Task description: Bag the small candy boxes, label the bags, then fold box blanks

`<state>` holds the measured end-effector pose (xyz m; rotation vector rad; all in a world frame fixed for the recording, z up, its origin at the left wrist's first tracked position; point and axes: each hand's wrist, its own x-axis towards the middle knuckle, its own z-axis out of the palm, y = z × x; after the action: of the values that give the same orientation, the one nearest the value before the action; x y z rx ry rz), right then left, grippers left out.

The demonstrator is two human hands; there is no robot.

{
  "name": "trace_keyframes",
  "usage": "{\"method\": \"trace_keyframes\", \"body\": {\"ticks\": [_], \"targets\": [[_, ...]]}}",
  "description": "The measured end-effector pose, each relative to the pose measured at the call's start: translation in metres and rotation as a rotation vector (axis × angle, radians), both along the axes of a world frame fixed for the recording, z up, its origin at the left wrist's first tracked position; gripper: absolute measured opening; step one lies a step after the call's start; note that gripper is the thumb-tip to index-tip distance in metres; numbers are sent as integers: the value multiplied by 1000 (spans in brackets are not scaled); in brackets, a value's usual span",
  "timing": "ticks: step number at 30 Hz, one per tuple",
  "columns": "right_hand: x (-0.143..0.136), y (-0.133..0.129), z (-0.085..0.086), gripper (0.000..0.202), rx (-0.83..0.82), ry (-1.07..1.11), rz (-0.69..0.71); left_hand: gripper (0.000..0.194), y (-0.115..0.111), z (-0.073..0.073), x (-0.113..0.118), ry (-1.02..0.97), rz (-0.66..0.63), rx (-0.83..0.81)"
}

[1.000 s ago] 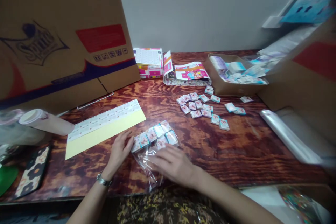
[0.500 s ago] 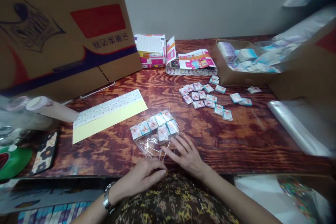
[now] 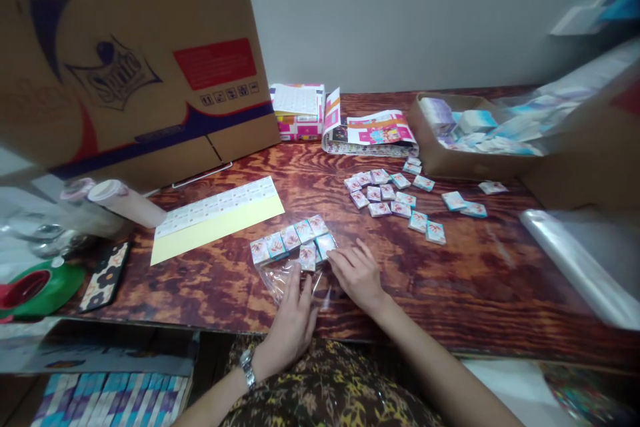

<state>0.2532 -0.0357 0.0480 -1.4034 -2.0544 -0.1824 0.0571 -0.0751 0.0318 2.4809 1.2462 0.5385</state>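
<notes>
Several small printed boxes (image 3: 290, 238) lie inside a clear plastic bag (image 3: 275, 278) on the table in front of me. Five form a slanted row; two more sit below it, toward the right. My left hand (image 3: 293, 323) lies over the near part of the bag, fingers stretched out, the tips at the lower small box (image 3: 307, 256). At the bag's right side is my right hand (image 3: 357, 272), its fingers bent but apart, touching the edge of the blue-sided box (image 3: 325, 245). I see neither hand gripping a box.
Loose small boxes (image 3: 380, 193) are scattered beyond my right hand. Behind them stands a carton (image 3: 465, 163) of more boxes. A sticker sheet (image 3: 220, 217), phone (image 3: 105, 277), green tape roll (image 3: 65, 290) and large cardboard box (image 3: 150, 120) are left; a plastic roll (image 3: 575, 267) lies right.
My left hand has moved forward from the table edge onto the bag. My right hand has shifted slightly forward to the bag's right side, its fingers more bent. The view has shifted slightly.
</notes>
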Motion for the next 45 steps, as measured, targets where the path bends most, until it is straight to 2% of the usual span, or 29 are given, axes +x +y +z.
{"method": "trace_keyframes", "body": {"ticks": [3,12,15,17,20,24,27,31,35,40,45], "targets": [[8,0,1,18,-25,46,-16,59,9,-7,4,-41,56,44],[25,-12,-5,18,-102,79,-77,57,52,-38,19,-98,56,269],[33,-14,-8,17,-128,108,-57,56,58,-41,23,-53,47,331],[47,-12,-9,18,-136,109,-78,57,59,-41,23,-11,54,375],[86,0,-11,24,-125,65,-243,60,59,-41,23,62,52,402],[148,26,-19,38,-139,-61,-627,65,60,-45,22,167,41,408],[180,38,-30,48,-239,-189,-760,66,62,-51,20,205,1,430],[204,39,-37,42,-398,-298,-744,67,63,-56,18,223,-13,419],[218,45,-28,40,-396,-335,-732,63,61,-51,18,172,36,327],[212,79,-19,45,-428,-404,-480,59,57,-45,19,90,31,265],[203,100,-36,43,-486,-405,-357,57,55,-45,19,155,14,240]]}}
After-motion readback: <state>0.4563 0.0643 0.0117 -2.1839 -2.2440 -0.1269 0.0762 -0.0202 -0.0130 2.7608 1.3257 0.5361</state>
